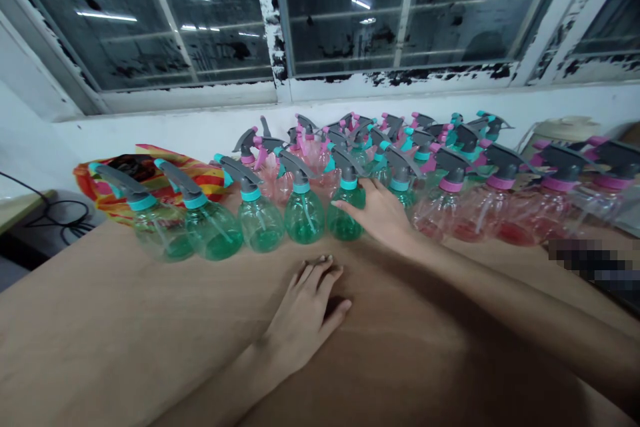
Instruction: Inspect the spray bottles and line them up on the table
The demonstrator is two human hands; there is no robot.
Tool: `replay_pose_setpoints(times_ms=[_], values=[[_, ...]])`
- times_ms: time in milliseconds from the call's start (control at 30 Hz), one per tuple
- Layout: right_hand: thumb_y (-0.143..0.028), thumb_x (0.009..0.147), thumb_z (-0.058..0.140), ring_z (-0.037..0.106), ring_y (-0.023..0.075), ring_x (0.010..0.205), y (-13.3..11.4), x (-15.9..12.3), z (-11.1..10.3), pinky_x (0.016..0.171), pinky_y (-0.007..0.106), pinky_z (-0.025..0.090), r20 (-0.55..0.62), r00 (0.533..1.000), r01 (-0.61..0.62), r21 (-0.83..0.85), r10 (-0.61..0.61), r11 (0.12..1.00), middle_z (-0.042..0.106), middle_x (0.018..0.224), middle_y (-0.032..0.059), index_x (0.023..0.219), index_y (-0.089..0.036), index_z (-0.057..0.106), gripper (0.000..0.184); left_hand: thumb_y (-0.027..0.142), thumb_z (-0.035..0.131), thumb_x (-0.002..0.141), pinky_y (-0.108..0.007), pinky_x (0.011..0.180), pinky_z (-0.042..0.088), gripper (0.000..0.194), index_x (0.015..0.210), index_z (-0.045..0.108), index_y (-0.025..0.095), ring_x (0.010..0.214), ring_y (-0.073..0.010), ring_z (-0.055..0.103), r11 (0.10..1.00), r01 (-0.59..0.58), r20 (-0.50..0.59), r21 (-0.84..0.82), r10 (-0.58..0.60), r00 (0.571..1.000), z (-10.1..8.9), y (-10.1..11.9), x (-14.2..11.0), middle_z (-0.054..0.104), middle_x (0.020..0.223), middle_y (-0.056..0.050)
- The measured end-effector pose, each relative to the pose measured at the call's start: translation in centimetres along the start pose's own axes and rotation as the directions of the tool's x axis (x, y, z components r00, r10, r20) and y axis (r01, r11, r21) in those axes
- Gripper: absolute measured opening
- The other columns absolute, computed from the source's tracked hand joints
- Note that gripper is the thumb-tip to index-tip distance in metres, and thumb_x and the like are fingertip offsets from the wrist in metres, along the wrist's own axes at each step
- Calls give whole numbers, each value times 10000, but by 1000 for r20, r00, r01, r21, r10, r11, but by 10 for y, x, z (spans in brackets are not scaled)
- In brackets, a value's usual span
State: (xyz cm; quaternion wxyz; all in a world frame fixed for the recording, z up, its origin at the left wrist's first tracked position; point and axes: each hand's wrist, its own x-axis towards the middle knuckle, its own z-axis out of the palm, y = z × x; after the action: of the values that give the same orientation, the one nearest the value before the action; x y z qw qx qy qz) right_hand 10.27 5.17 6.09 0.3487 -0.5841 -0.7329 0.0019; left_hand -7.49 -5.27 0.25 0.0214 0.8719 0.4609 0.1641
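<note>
Across the table stands a row of clear spray bottles with grey trigger heads. My right hand [384, 215] reaches to the middle of the row and is wrapped round a green spray bottle [345, 217], thumb at its front and the other fingers partly hidden behind it. Close by on the left is another green spray bottle [305, 213] with a turquoise collar. Just right of my hand, a further turquoise-collared bottle [401, 190] is partly covered by it. My left hand [303, 310] rests on the bare tabletop in front of the row, fingers loosely spread, holding nothing.
Pink-collared bottles [500, 210] continue the row to the right, with several more crowded behind. A red and yellow bag [200, 170] lies at the back left. Black cable [70, 217] hangs beyond the left table edge. A window [400, 13] rises behind.
</note>
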Motion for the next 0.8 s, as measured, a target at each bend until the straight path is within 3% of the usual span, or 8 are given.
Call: replay_pose_setpoints(times_ms=[200, 333, 400, 500, 567, 633, 800], values=[[-660, 765, 506, 612, 325, 971, -4, -27, -20, 738, 439, 502, -83, 997, 18, 91, -10, 996, 557, 1230, 175, 1297, -127, 443, 756, 364, 513, 923, -455, 1043, 314, 396, 1269, 457, 180, 1259, -261, 398, 1000, 4, -3, 9, -4, 1000, 1, 0, 0, 463, 1352, -98], [-535, 822, 536, 622, 177, 626, 17, -49, -47, 635, 355, 492, -136, 990, 53, 150, -33, 987, 662, 1007, 62, 1034, -203, 618, 402, 369, 518, 921, -452, 1047, 311, 402, 1270, 456, 177, 1262, -261, 393, 1000, -5, -16, 12, 5, 1000, 3, -1, -1, 457, 1355, -98], [-520, 827, 537, 622, 177, 624, 35, -54, -56, 609, 339, 482, -175, 984, 23, 163, 6, 986, 668, 945, 65, 953, -201, 636, 358, 377, 514, 922, -454, 1045, 315, 395, 1262, 462, 185, 1258, -262, 397, 1000, 2, -28, 9, -1, 1000, 4, -1, -1, 452, 1359, -93], [-586, 780, 549, 644, 221, 630, 58, -53, -62, 615, 374, 489, -165, 977, -104, 172, 133, 980, 688, 846, 83, 1046, -173, 600, 494, 380, 510, 923, -459, 1029, 335, 374, 1246, 473, 195, 1244, -267, 414, 1000, 29, -32, -7, -29, 999, 5, 0, -1, 458, 1354, -90], [-631, 761, 532, 655, 243, 643, 65, -48, -61, 630, 401, 494, -93, 979, -168, 145, 182, 975, 700, 930, 114, 1129, -164, 567, 595, 370, 511, 923, -453, 1016, 352, 363, 1237, 475, 191, 1231, -266, 427, 999, 46, -31, -25, -47, 998, 4, 2, 0, 470, 1338, -94], [-660, 756, 508, 672, 285, 744, 65, -43, -56, 677, 430, 495, -38, 978, -200, 81, 204, 976, 687, 1027, 140, 1216, -163, 522, 678, 360, 509, 925, -442, 1010, 361, 354, 1232, 474, 187, 1227, -261, 431, 998, 51, -39, -45, -53, 998, 3, 2, 1, 476, 1326, -96], [-730, 723, 463, 662, 351, 845, 57, -28, -38, 678, 459, 490, -30, 971, -238, 7, 238, 971, 702, 906, 148, 1290, -131, 450, 825, 349, 488, 930, -441, 1010, 363, 335, 1234, 467, 212, 1233, -254, 429, 996, 42, -56, -75, -46, 997, 4, -1, 1, 472, 1333, -80]])
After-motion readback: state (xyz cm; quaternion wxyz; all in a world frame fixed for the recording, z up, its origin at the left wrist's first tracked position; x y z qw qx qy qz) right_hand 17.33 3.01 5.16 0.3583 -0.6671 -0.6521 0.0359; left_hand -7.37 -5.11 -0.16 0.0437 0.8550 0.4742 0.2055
